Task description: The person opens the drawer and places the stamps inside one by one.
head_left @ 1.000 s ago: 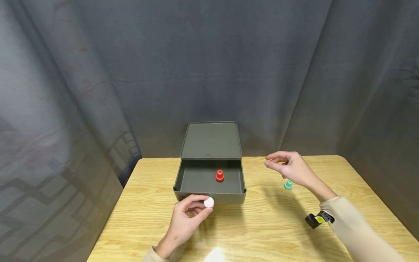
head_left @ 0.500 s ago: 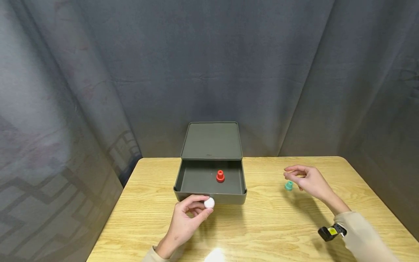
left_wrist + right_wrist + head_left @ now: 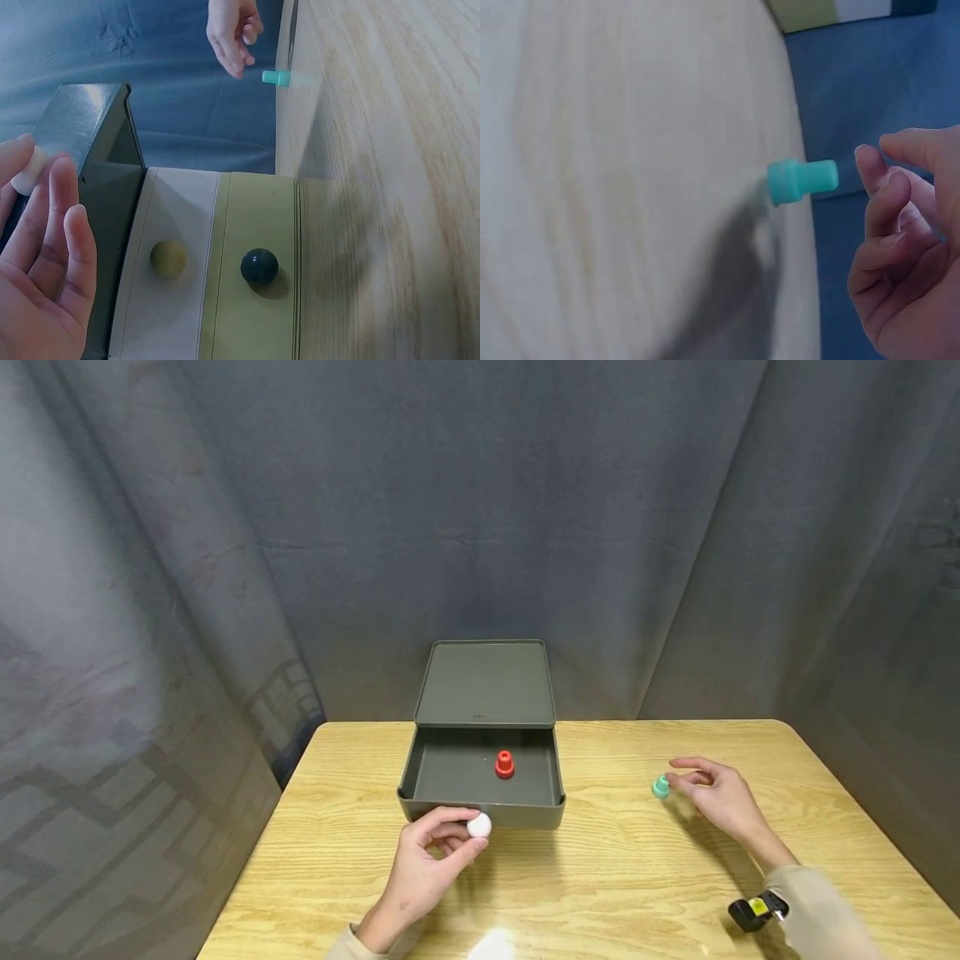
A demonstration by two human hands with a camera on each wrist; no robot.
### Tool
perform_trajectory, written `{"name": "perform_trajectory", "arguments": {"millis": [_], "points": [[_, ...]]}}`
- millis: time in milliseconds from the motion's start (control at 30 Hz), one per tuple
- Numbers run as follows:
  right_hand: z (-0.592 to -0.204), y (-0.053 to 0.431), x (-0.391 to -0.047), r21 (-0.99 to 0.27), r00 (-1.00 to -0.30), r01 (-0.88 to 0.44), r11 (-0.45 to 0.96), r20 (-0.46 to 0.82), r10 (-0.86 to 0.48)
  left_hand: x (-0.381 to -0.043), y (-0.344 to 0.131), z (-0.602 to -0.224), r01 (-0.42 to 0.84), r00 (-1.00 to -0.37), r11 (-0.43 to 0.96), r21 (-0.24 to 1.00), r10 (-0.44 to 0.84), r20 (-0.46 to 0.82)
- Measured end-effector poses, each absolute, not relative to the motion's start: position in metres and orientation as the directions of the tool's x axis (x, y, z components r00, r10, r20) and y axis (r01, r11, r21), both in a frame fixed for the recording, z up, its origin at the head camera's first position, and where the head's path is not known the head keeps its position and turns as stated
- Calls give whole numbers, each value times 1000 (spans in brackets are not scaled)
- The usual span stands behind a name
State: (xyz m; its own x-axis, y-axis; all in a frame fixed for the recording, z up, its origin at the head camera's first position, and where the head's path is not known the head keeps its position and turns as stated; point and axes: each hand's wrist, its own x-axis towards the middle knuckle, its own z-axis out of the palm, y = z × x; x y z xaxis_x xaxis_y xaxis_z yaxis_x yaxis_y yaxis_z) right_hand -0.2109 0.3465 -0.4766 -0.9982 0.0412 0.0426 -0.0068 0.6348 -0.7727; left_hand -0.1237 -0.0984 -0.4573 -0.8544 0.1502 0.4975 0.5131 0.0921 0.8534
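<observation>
My left hand [image 3: 423, 864] pinches the white round knob [image 3: 479, 825] on the front of a pulled-out dark drawer [image 3: 450, 777]. The knob [image 3: 30, 171] also shows between thumb and fingertips in the left wrist view. Inside the drawer stands a red stepped piece [image 3: 505, 765] with a hole in its top. Over the right of the table, my right hand [image 3: 723, 800] hangs loosely curled, holding nothing. Just left of it, a teal stepped piece [image 3: 661, 787] stands on its wide base. In the right wrist view a gap separates the teal piece [image 3: 801, 180] from the fingertips [image 3: 866, 156].
The drawer belongs to a small chest with a flat dark top [image 3: 486, 681]. Below it are a white drawer front with a yellow knob [image 3: 169, 259] and a yellow-green one with a dark knob [image 3: 259, 267]. Grey curtains [image 3: 465, 527] surround the wooden table [image 3: 600, 893].
My right hand has moved right and down, from between the chest and the teal piece to just right of that piece. My left hand stays on the knob.
</observation>
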Motion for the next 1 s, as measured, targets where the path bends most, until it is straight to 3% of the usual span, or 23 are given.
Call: {"name": "perform_trajectory", "arguments": {"millis": [1000], "points": [[-504, 349, -208, -805, -995, 97, 586, -84, 51, -124, -99, -458, 529, -843, 78, 845, 164, 513]]}}
